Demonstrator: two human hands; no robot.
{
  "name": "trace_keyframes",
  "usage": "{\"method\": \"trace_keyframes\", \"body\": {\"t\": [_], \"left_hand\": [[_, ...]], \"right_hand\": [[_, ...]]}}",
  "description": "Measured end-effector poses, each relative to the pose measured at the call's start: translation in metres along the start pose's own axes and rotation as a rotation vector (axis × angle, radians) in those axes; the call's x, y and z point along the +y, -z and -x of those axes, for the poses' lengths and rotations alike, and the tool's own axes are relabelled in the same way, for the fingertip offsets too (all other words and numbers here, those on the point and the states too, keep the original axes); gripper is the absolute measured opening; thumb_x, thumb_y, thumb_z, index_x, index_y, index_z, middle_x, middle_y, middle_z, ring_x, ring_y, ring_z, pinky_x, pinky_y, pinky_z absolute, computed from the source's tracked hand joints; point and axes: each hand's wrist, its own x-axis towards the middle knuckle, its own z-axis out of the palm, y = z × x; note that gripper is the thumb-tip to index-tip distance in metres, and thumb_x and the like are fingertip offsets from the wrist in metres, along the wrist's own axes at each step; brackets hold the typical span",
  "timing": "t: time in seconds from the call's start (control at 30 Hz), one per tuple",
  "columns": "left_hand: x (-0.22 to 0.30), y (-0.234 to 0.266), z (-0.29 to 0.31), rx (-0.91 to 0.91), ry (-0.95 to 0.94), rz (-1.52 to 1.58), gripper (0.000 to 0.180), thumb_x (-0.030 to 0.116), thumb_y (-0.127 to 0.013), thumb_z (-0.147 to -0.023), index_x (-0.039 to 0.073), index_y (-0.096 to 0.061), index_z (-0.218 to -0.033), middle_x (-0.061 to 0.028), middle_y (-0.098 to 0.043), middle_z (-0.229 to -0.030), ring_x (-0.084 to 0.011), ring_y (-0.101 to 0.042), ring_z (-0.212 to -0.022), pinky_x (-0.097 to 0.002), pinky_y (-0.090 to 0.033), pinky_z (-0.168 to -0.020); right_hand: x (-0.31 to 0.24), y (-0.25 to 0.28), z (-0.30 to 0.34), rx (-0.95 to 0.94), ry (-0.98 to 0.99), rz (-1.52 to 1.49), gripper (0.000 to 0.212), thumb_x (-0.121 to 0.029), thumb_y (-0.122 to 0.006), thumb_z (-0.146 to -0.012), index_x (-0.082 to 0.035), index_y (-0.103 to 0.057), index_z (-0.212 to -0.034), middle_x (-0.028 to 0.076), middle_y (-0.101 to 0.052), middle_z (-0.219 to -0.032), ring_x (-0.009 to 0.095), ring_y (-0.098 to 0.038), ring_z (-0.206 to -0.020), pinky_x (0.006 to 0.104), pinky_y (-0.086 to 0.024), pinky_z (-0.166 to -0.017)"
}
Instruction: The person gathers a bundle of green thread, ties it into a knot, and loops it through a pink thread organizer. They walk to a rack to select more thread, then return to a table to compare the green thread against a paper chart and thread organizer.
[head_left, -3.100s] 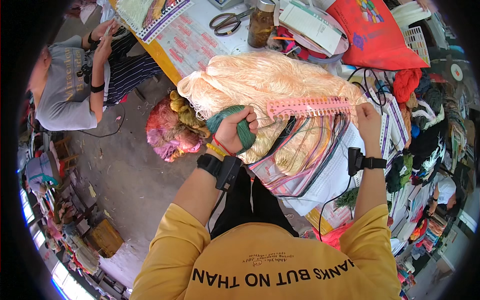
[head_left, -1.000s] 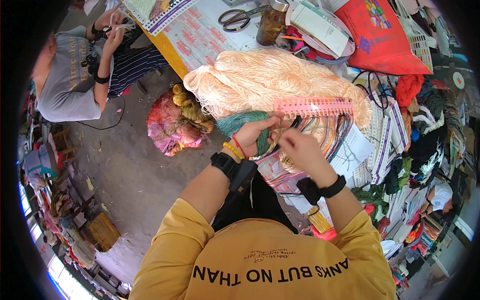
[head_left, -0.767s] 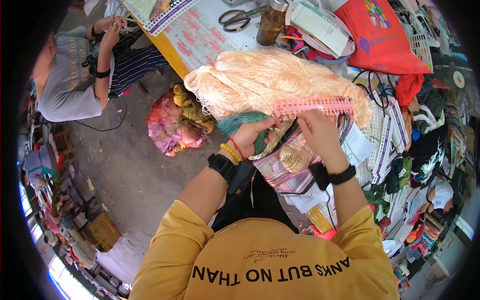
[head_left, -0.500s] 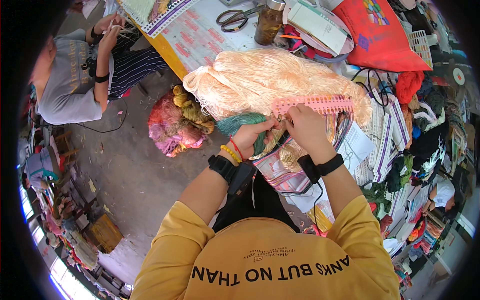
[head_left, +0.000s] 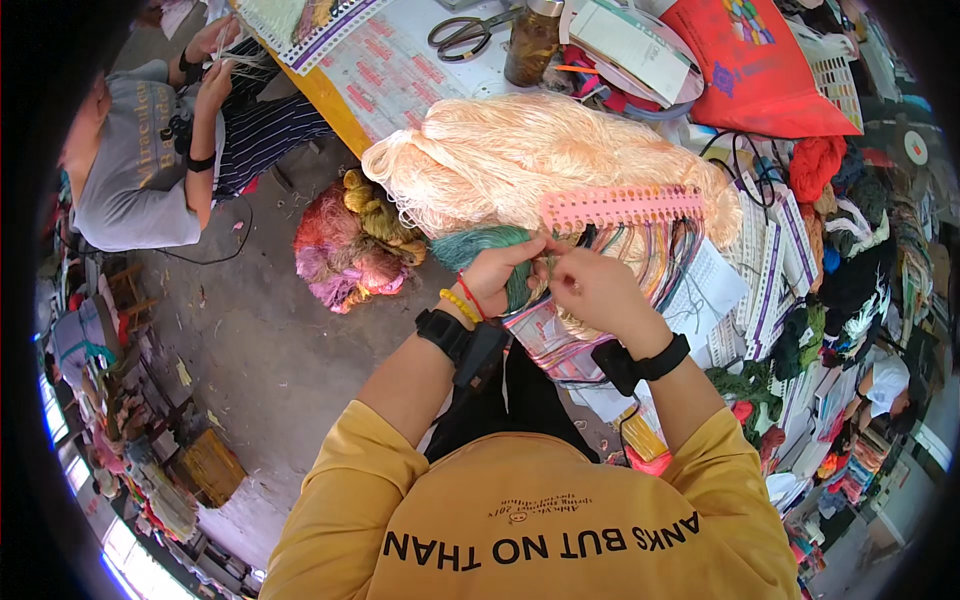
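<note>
My left hand (head_left: 497,277) is closed around a skein of teal thread (head_left: 480,242), which shows on both sides of it. Its thumb and forefinger come together at the tip. Right beside them, the fingers of my right hand (head_left: 590,285) are curled in a pinch; whatever lies between them is too small to make out. Just beyond my hands, a pink perforated thread card (head_left: 622,208) rests against a big bundle of peach thread (head_left: 530,150). Strands of many colours (head_left: 655,255) hang from the card toward me and pass partly behind my right hand.
Scissors (head_left: 465,37), a dark-filled jar (head_left: 531,45) and a red bag (head_left: 755,75) lie at the table's far side. Colour cards (head_left: 765,285) and heaped yarn are at right. A pink and olive yarn bundle (head_left: 340,250) hangs left of the table. A person (head_left: 140,160) sits far left, handling white strands.
My right hand has moved from the pink card's edge down and left, against my left fingertips. More of the hanging coloured strands now shows. The left hand stays nearly in place.
</note>
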Motion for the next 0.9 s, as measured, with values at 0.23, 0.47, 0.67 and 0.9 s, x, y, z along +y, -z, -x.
{"method": "trace_keyframes", "body": {"t": [0.23,0.47,0.67,0.9], "left_hand": [[0.001,0.002,0.007,0.066,-0.020,-0.184,0.021,0.016,-0.049,-0.083,0.000,-0.054,-0.097,-0.0043,-0.056,-0.086,-0.0082,-0.046,-0.064,-0.0217,-0.037,-0.055],[-0.003,-0.001,0.032,0.234,-0.202,-0.353,0.026,0.020,-0.046,-0.085,-0.001,-0.054,-0.099,-0.0017,-0.053,-0.072,-0.0075,-0.042,-0.058,-0.0199,-0.034,-0.055],[-0.003,0.019,0.063,0.167,-0.146,0.106,0.026,0.024,-0.042,-0.087,0.001,-0.053,-0.082,-0.0044,-0.049,-0.068,-0.0122,-0.041,-0.056,-0.0235,-0.034,-0.053],[0.002,0.055,0.114,0.132,-0.206,0.242,0.026,0.022,-0.043,-0.087,0.009,-0.037,-0.065,-0.0015,-0.035,-0.062,-0.0124,-0.033,-0.053,-0.0231,-0.031,-0.050]], "right_hand": [[0.036,0.031,-0.037,0.205,0.091,0.374,0.027,-0.020,-0.061,-0.066,-0.011,-0.054,-0.090,0.005,-0.054,-0.095,0.024,-0.050,-0.089,0.0373,-0.040,-0.073],[0.044,0.036,-0.052,-0.060,0.125,0.509,0.045,-0.023,-0.064,-0.061,-0.012,-0.050,-0.102,0.008,-0.050,-0.097,0.024,-0.044,-0.098,0.0418,-0.033,-0.082],[0.034,0.047,-0.049,-0.006,0.061,0.305,0.050,-0.023,-0.066,-0.055,-0.009,-0.050,-0.100,0.011,-0.049,-0.092,0.028,-0.049,-0.088,0.0381,-0.037,-0.076],[0.030,0.055,-0.037,0.178,0.132,0.359,0.049,-0.023,-0.065,-0.054,-0.008,-0.050,-0.099,0.011,-0.049,-0.092,0.028,-0.048,-0.087,0.0377,-0.039,-0.070]]}}
